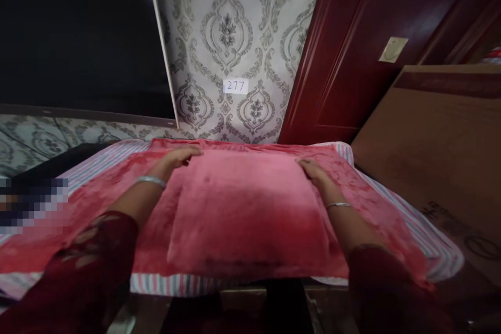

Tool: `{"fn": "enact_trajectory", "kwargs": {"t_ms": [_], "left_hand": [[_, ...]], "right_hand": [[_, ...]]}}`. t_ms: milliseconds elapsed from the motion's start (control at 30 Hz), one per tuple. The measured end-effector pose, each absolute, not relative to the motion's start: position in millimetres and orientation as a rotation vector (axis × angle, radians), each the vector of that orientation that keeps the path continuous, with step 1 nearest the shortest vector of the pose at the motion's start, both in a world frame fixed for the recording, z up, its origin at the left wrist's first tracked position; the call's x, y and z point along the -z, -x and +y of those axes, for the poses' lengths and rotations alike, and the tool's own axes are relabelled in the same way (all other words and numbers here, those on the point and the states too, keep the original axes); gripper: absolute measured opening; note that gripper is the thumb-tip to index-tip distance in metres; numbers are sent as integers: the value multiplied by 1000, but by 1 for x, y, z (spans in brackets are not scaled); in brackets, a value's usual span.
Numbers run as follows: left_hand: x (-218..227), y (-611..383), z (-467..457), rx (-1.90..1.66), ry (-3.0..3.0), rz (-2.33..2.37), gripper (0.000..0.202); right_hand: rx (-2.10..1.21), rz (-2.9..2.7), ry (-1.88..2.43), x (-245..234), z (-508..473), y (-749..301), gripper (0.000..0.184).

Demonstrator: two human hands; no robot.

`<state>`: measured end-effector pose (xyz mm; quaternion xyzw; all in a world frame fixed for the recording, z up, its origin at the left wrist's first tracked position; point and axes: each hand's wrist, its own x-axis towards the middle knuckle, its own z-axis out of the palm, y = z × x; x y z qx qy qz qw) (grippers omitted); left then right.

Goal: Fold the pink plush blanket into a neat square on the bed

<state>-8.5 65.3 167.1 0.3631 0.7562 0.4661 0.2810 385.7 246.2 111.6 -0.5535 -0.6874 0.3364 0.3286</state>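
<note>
A folded pink-red plush blanket [246,209] lies in front of me on a wider red plush cloth [102,203]. My left hand [178,159] lies flat on the blanket's far left corner, fingers stretched out and pointing right. My right hand [313,171] rests flat on the far right corner, fingers together and extended. Both wrists carry thin silver bangles, and both arms wear dark red patterned sleeves. Neither hand grips anything.
Under the red cloth is a striped sheet [415,224]. A grey patterned wall with a paper label "277" [235,86] stands behind. A dark screen [78,36] is at the upper left, a dark red door [371,36] at the right, a brown board [438,151] beside it.
</note>
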Motion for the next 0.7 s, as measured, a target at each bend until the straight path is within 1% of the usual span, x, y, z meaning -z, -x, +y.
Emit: {"fn": "enact_trajectory", "kwargs": {"t_ms": [100, 200, 267, 333, 467, 567, 633, 700], "left_hand": [[-116, 2, 82, -1183, -873, 2059, 34], [-94, 1, 88, -1194, -879, 2061, 33], [-92, 5, 89, -1183, -909, 2060, 31], [-94, 10, 88, -1152, -947, 2084, 32], [-100, 11, 89, -1063, -1071, 2237, 43], [-105, -5, 91, -1000, -1236, 2344, 52], [-107, -23, 92, -825, -1495, 2371, 58], [-105, -41, 91, -519, -1808, 2376, 63]], "right_hand": [[-851, -1829, 1576, -71, 254, -366, 31], [-807, -1878, 1626, -54, 262, -364, 28], [-799, -1923, 1635, -50, 266, -368, 29], [-786, -1968, 1646, -50, 268, -373, 36], [-647, -2018, 1679, -56, 267, -371, 47], [-462, -2143, 1593, -66, 257, -354, 57], [-287, -2310, 1478, -72, 245, -339, 58], [-148, -2467, 1420, -74, 232, -326, 59]]}}
